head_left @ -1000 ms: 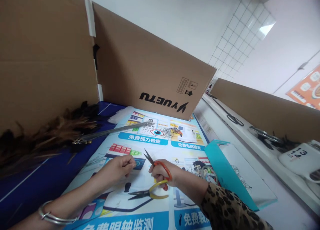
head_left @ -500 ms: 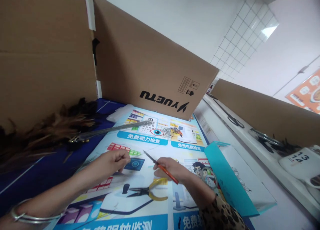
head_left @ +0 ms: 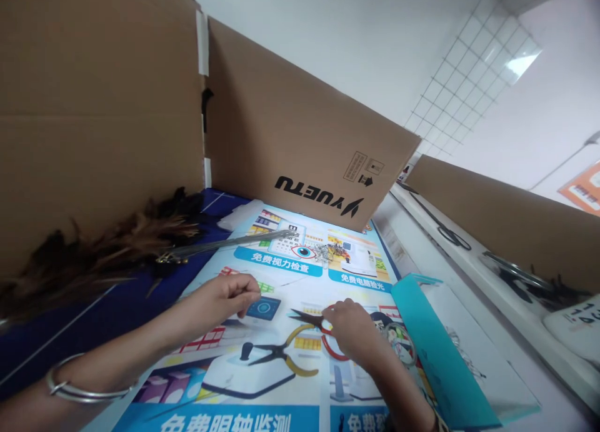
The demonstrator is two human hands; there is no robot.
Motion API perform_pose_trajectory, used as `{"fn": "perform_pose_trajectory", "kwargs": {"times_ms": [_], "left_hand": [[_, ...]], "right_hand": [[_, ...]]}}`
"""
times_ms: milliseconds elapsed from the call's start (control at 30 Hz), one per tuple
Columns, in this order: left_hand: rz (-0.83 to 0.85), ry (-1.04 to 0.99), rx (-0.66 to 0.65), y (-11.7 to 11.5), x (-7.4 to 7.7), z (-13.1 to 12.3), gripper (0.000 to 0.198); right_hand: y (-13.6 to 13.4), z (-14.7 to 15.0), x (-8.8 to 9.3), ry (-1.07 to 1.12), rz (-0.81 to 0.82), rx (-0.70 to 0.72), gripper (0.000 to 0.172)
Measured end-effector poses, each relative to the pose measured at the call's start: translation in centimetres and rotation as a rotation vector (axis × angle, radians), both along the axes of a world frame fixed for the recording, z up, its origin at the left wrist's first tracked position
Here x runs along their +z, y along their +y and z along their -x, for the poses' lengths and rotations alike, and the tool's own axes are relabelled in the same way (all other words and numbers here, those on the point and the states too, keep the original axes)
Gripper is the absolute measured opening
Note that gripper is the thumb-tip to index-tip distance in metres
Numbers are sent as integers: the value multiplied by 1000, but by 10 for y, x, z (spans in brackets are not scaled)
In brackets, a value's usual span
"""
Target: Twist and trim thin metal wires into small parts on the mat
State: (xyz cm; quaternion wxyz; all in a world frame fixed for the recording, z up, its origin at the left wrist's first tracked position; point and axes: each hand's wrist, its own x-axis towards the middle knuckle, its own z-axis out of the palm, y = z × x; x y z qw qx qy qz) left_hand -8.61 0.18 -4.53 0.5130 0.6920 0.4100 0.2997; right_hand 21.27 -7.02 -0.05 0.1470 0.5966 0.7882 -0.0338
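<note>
My left hand (head_left: 234, 296) is closed in a pinch above the printed sheet. What it holds, if anything, is too fine to make out. My right hand (head_left: 354, 329) grips a pair of red-handled scissors (head_left: 315, 319) by the upper handle loop. The blades point left, slightly apart, low over the sheet. The lower red loop shows below my fingers. Just below them lie pliers with yellow handles (head_left: 300, 367), jaws pointing left and handles spread. A round clear container (head_left: 404, 343) with small bits sits beyond my right wrist, partly hidden.
A bundle of thin metal wires (head_left: 225, 241) lies behind my left hand, beside dark brown feathers (head_left: 135, 238). Small metal pieces (head_left: 323, 252) are heaped farther back. A teal-edged box (head_left: 429, 351) stands at right. Cardboard panels (head_left: 300, 132) wall the back and left.
The scissors have turned from edge-on to flat, showing both blades and handle loops, and sit lower in my right hand. The whole view has shifted, moving things slightly right and down.
</note>
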Motion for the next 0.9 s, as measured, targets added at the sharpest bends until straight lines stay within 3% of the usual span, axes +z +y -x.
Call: {"fn": "perform_pose_trajectory", "kwargs": {"times_ms": [67,133,267,333,433,600,733,900], "left_hand": [[26,-12,-17,-4,1,-2,28],[57,-5,-27,-9,6,-4,28],[35,66,-59,-22,17,-11,26],[9,94,-88,-28,21,-15,26],[30,112,-121,-32,24,-20,24],[16,139,-126,-24,17,-15,23],[-90,208,-66,-4,7,0,23],[-277,302,-30,13,4,19,25]], "right_hand": [[0,13,6,108,-45,-59,29],[2,29,7,442,-53,-100,23],[5,59,-13,1257,105,-237,28],[6,69,-26,1487,181,-323,28],[5,74,-36,1590,178,-389,24],[11,61,-33,1652,52,-504,21],[24,40,-33,1778,-71,-629,23],[32,30,-38,1835,-98,-602,24]]}}
